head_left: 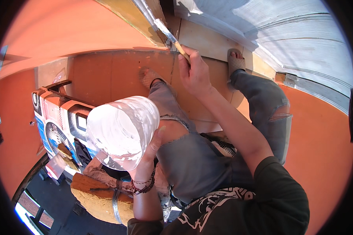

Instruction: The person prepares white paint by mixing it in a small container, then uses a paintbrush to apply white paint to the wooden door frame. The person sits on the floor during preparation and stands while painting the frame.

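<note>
My right hand [196,74] is closed around the wooden handle of a paintbrush [171,38]. The brush's bristles are coated white, and its tip is at a door frame edge [146,13] that carries a strip of white paint. In my left hand [149,150], at the left of my lap, is a translucent plastic tub [149,113]. White paint smears its inside. The tub tilts toward me, and some of my left fingers are hidden behind it.
A white-painted panelled door [294,29] stands at the upper right, and an orange wall [78,27] at the upper left. To my left are a printed cardboard box [51,111] and a rough wooden piece [100,199] bound with tape. My feet rest on floor tiles [121,74].
</note>
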Demonstrator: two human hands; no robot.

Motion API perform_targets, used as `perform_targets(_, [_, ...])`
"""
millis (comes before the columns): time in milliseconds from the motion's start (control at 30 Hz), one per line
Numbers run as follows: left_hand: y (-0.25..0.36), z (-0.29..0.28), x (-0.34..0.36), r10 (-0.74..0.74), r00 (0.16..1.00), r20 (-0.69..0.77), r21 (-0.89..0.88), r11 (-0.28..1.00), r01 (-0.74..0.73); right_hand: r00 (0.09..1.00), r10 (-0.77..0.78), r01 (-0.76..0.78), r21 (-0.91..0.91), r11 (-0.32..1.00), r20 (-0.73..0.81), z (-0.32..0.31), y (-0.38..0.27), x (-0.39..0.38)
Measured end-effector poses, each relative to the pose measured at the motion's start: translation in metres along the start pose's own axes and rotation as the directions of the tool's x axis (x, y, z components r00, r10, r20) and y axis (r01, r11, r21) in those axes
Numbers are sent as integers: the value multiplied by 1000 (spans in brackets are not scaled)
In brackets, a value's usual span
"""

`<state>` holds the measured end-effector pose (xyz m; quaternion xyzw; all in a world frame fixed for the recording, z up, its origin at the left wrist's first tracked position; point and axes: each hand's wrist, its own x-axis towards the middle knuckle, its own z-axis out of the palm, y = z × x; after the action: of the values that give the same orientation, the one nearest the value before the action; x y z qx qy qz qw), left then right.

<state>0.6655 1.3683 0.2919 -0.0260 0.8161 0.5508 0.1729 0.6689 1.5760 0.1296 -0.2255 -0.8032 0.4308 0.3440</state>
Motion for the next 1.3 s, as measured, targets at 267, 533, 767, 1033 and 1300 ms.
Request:
perform_targets(267, [5, 6, 6, 171, 983, -64, -16, 985, -173, 997, -71, 71, -15, 997, -8, 20, -4, 27])
perform_targets(533, [-6, 1, 3, 30, 999, -35, -2, 1000, -30, 987, 150, -150, -6, 989, 58, 15, 42, -32])
perform_targets(767, [-5, 6, 4, 41, 997, -61, -39, 998, -44, 999, -3, 7, -100, 995, 41, 41, 63, -16])
perform_targets(1033, [-12, 4, 1, -89, 990, -105, -66, 994, 83, 999, -49, 49, 34, 998, -10, 32, 43, -9])
perform_targets(1300, [1, 7, 4, -310, 946, -89, -349, 900, 262, 999, 40, -40, 21, 999, 26, 30, 56, -25])
